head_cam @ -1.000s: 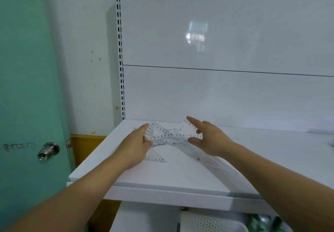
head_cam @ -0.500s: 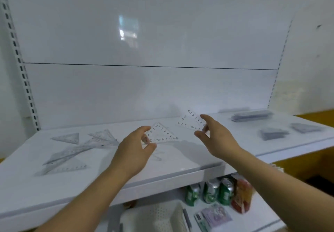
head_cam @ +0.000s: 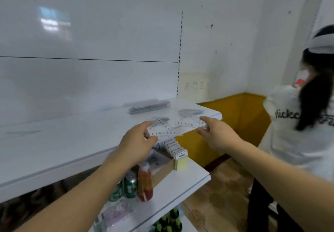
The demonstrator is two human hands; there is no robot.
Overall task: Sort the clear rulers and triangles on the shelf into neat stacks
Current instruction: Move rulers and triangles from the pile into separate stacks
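My left hand (head_cam: 138, 142) pinches a clear triangle (head_cam: 163, 128) with black numbers by its left corner, above the right part of the white shelf (head_cam: 72, 141). To its right, my right hand (head_cam: 216, 134) pinches a second clear triangle (head_cam: 190, 122) by its right end. Both triangles hover over the shelf near its right end. A stack of clear rulers (head_cam: 149, 106) lies at the back of the shelf, and a small pile of clear triangles (head_cam: 190, 112) lies near the right corner.
A person in a white T-shirt (head_cam: 296, 123) stands close on the right. Under the shelf, a lower shelf (head_cam: 180, 192) holds green cans (head_cam: 130, 186), a red bottle (head_cam: 144, 183) and a cardboard box of cards (head_cam: 178, 150). A yellow wall base (head_cam: 235, 112) runs behind.
The view has swung from the shelf's left end to its right end. Both hands have carried their triangles rightward, towards the stacks there. The person on the right has come into view.
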